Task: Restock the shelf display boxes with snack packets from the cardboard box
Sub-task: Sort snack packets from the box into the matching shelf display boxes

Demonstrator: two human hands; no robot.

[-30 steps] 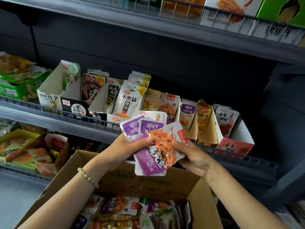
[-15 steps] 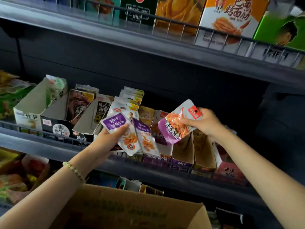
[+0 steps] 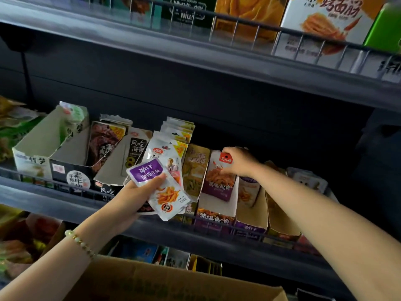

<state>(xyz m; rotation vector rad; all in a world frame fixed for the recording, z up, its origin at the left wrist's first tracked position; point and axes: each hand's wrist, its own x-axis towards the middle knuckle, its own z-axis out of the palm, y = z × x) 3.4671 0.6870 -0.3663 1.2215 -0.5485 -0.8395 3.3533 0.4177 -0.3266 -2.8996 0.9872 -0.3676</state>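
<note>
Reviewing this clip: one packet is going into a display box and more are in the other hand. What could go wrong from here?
1. The right hand pinches only the top corner of the orange-and-purple packet. If it is released while leaning, it may flop over the low front of the display box.
2. The left hand holds the purple-topped packets fanned under one thumb. The lower one could slip out toward the cardboard box.

Both forearms bare and stretched forward, left hand (image 3: pixel 141 192) palm up, thumb clamped over a few snack packets (image 3: pixel 167 192), right hand (image 3: pixel 238 162) higher and farther, fingers curled down, pinching a single packet (image 3: pixel 220 179) by its top
</note>
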